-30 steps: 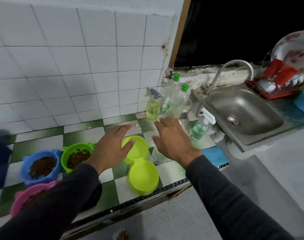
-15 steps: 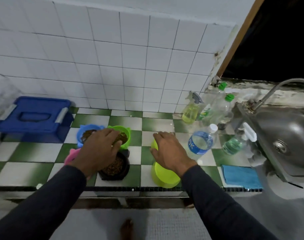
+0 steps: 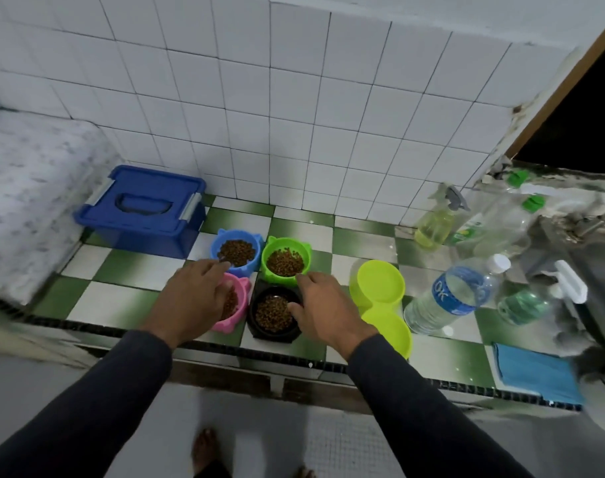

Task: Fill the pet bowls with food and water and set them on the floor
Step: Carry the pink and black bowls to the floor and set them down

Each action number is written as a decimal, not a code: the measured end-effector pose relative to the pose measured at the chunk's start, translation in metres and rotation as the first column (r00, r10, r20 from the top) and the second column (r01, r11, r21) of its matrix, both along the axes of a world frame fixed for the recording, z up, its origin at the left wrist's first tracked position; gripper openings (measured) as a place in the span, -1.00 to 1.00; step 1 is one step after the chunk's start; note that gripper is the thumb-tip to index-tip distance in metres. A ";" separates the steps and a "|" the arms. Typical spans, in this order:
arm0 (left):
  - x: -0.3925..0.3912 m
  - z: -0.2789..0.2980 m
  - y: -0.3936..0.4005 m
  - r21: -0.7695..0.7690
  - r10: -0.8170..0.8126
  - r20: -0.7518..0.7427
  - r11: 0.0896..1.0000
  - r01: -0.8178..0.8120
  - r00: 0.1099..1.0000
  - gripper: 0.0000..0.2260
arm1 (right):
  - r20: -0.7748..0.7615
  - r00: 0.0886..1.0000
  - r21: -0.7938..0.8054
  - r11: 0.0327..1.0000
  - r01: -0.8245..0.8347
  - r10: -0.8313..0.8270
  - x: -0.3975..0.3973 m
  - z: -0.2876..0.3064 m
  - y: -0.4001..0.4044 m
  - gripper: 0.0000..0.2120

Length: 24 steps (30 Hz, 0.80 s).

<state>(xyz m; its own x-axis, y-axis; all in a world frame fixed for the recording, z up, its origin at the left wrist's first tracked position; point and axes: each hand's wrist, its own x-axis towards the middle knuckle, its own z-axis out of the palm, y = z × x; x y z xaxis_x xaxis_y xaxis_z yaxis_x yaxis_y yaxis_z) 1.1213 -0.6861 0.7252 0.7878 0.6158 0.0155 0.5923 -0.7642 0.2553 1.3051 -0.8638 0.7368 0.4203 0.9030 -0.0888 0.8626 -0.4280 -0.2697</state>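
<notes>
Four bowls of brown kibble sit grouped on the green-and-white checked counter (image 3: 128, 270): blue bowl (image 3: 237, 251), green bowl (image 3: 285, 260), pink bowl (image 3: 239, 313), black bowl (image 3: 273, 313). My left hand (image 3: 194, 298) lies spread over the pink bowl's left side, fingertips near the blue bowl's front rim. My right hand (image 3: 323, 310) rests at the black bowl's right rim, thumb on the rim, fingertips by the green bowl. Neither hand has lifted anything. To the right stand a lime double bowl (image 3: 380, 291) and a clear water bottle (image 3: 449, 294) with a blue label.
A blue lidded box (image 3: 142, 208) stands at the back left. A yellow spray bottle (image 3: 435, 225), clear green-capped bottles (image 3: 501, 219) and a pump bottle of green liquid (image 3: 532, 301) crowd the sink (image 3: 597, 257) side. A blue cloth (image 3: 535, 370) lies near the counter's front edge.
Both hands have moved left, off the lime double bowl and onto the kibble bowls. The view has swung left, away from the sink.
</notes>
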 end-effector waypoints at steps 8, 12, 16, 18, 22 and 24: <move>-0.026 -0.034 0.049 -0.057 -0.050 -0.017 0.997 0.049 0.999 -0.69 | -0.095 0.990 -0.046 0.994 0.101 -0.105 -0.031 -0.027 0.036 -0.50; -0.032 -0.053 0.072 -0.095 -0.070 -0.068 0.993 0.064 0.995 -0.69 | -0.103 0.976 -0.104 0.978 0.180 -0.190 -0.045 -0.041 0.051 -0.47; -0.035 -0.073 0.089 -0.150 -0.094 -0.109 0.986 0.077 0.990 -0.65 | -0.148 0.931 -0.161 0.937 0.309 -0.333 -0.054 -0.058 0.059 -0.45; -0.037 -0.083 0.095 -0.168 -0.119 -0.137 0.981 0.095 0.983 -0.65 | -0.157 0.906 -0.183 0.913 0.365 -0.394 -0.058 -0.068 0.061 -0.45; -0.041 -0.099 0.096 -0.212 -0.073 -0.140 0.976 0.043 0.987 -0.72 | -0.166 0.833 -0.226 0.843 0.489 -0.528 -0.062 -0.085 0.064 -0.39; -0.042 -0.105 0.096 -0.275 -0.037 -0.108 0.962 0.006 0.993 -0.73 | -0.193 0.795 -0.236 0.814 0.531 -0.575 -0.062 -0.092 0.065 -0.40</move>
